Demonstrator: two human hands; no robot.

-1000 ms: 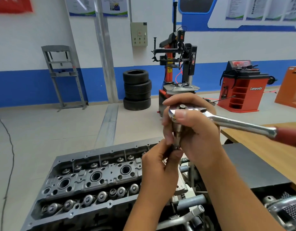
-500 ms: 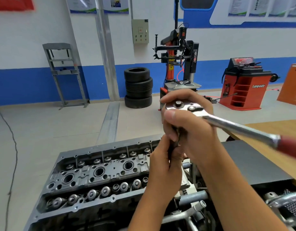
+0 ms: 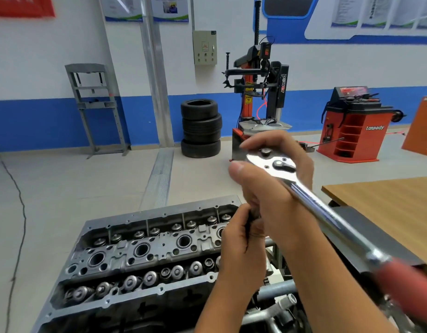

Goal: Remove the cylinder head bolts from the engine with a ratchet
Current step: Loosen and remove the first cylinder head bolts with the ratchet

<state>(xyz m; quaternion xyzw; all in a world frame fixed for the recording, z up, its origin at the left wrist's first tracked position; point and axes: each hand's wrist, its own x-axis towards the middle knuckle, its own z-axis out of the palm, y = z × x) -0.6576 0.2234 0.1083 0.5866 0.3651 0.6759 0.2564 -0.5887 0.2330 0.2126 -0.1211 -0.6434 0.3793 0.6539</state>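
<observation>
Ratchet (image 3: 303,191) handle now lower, nearer

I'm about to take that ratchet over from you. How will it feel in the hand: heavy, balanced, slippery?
The ratchet looks like solid polished steel, so probably stiff and heavy for its size. Its long shaft runs to a red handle, so held at the head, as the right hand does, it likely pulls downward. The bare metal may be slick; the handle should hold better.

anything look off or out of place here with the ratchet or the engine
Nothing looks damaged or spilled. The one odd point: the ratchet is held up in the air, not on the cylinder head. The right hand grips its head, while the left hand pinches a dark part below it, mostly hidden by the fingers.
</observation>
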